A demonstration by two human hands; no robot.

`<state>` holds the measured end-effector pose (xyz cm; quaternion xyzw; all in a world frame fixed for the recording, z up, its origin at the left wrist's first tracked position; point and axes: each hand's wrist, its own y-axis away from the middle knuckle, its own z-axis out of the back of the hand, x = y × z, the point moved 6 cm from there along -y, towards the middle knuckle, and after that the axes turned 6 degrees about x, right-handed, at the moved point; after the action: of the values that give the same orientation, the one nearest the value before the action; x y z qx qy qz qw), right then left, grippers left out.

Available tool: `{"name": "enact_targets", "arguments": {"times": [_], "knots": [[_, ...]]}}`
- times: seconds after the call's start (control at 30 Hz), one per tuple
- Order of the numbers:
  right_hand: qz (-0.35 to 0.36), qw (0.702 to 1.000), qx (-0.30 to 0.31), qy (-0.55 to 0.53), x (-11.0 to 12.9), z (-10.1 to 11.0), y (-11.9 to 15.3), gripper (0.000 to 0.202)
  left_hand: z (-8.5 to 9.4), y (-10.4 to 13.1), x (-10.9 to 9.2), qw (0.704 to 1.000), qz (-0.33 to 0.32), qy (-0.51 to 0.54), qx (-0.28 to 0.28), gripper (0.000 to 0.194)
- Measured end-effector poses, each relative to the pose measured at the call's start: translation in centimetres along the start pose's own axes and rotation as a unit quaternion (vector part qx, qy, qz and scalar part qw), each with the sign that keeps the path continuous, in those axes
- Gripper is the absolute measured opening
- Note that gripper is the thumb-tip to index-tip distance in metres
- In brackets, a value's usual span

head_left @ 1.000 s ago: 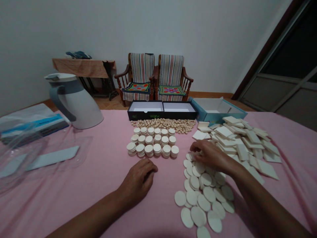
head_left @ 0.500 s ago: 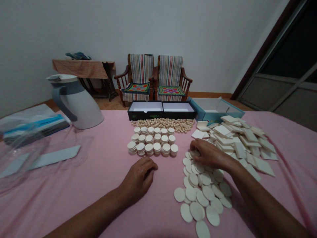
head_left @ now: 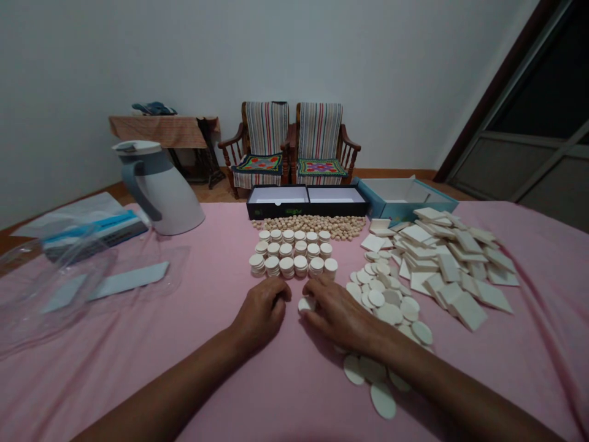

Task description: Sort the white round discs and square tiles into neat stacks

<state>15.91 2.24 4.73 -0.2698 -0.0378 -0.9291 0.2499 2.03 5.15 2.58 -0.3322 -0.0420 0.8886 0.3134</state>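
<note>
My left hand (head_left: 261, 310) rests palm down on the pink tablecloth (head_left: 193, 356), fingers curled, holding nothing I can see. My right hand (head_left: 339, 314) lies just right of it, its fingertips closed on a few white round discs (head_left: 305, 303). Behind both hands stand neat stacks of white discs (head_left: 293, 255) in rows. A loose spread of round discs (head_left: 385, 301) lies to the right of my right hand, some under my forearm.
A heap of square white tiles (head_left: 453, 258) lies at right. Small tan beads (head_left: 317, 224) line up before a black box (head_left: 306, 199) and a teal box (head_left: 400, 195). A white jug (head_left: 159, 187) and clear plastic packaging (head_left: 59, 282) sit at left.
My right hand has left the far end of the loose discs and moved left, bringing discs beside my left hand. My left hand has barely moved.
</note>
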Motion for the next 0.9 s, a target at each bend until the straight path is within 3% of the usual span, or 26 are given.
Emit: {"name": "enact_targets", "arguments": {"times": [0.13,0.3,0.47,0.7,0.8,0.9], "knots": [[0.000,0.998,-0.063,-0.020,-1.2,1.6,1.0,0.008,0.2,0.0,-0.5,1.000,0.001,0.024,0.007,0.014],[-0.010,0.988,-0.157,-0.002,-4.2,4.5,2.9,0.008,-1.1,0.2,-2.0,0.994,-0.061,-0.012,0.092,0.034],[-0.031,0.973,-0.224,0.039,-7.6,5.1,3.4,0.011,-1.2,0.1,-2.7,0.988,-0.067,-0.064,0.121,0.021],[-0.018,0.968,-0.239,0.071,-8.9,5.4,3.7,0.009,2.1,0.5,-1.3,0.967,-0.064,-0.116,0.219,0.024],[-0.018,0.968,-0.238,0.074,-8.8,5.3,3.8,0.010,4.2,0.5,-0.2,0.971,-0.042,-0.112,0.208,0.022],[-0.023,0.975,-0.210,0.066,-8.3,4.7,3.6,0.012,4.6,0.6,0.5,0.973,-0.002,-0.095,0.209,0.021]]}}
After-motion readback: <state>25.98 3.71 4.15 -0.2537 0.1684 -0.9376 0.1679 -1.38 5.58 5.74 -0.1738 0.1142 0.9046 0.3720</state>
